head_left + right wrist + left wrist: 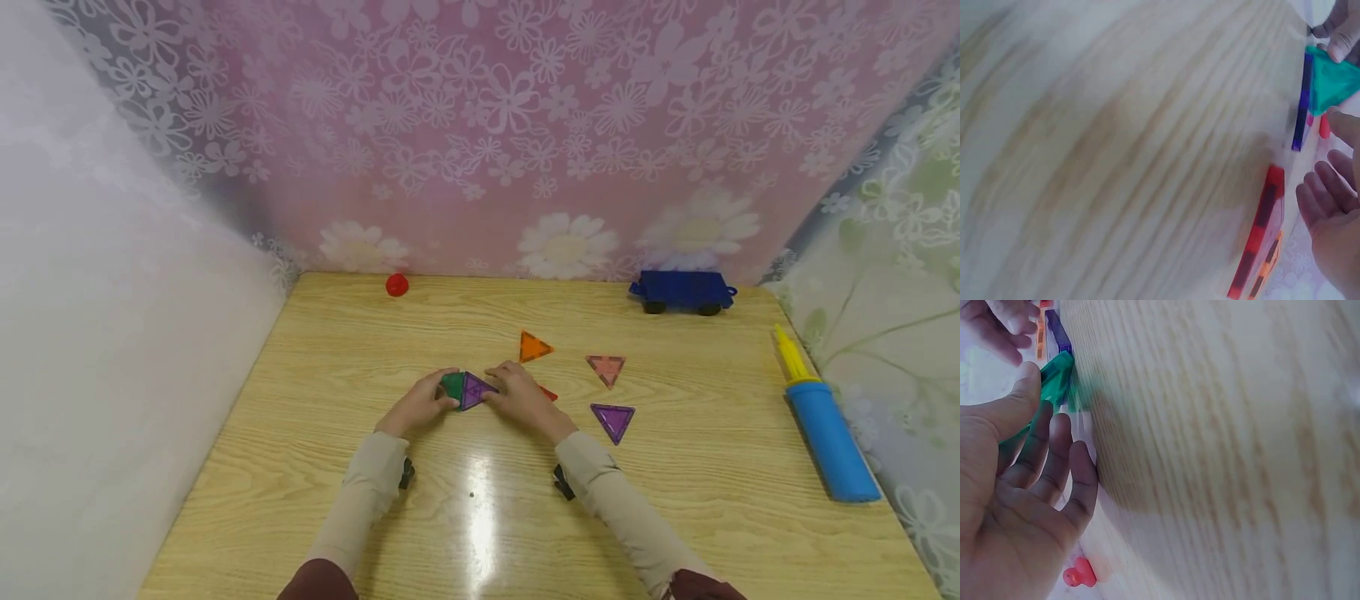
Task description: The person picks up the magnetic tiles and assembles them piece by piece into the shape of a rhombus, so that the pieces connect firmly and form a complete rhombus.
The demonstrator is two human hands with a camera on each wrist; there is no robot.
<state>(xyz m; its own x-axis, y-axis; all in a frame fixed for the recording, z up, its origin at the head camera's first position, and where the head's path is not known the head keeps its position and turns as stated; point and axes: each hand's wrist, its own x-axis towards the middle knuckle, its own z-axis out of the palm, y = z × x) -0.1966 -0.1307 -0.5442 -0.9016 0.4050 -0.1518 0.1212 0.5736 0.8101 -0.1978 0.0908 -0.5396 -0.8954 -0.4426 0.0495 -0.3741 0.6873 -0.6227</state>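
Observation:
My left hand [418, 407] pinches a green triangular magnetic tile [1334, 82] between thumb and fingers, tilted up from the table. Against its edge, in the head view, lies a purple triangular tile [474, 391], flat on the wood. My right hand [521, 398] is at the purple tile's right tip, fingers loosely bent; whether it touches the tile I cannot tell. A red tile [1260, 234] lies beside the right hand, mostly hidden under it in the head view. To the right are an orange tile [534, 347], a pink tile [606, 369] and a second purple tile [613, 422].
At the table's back edge stand a small red toy [397, 285] and a blue wheeled toy wagon [682, 290]. A blue pump with a yellow nozzle [832, 442] lies along the right edge. A floral curtain [480, 133] hangs behind the wooden table [315, 467].

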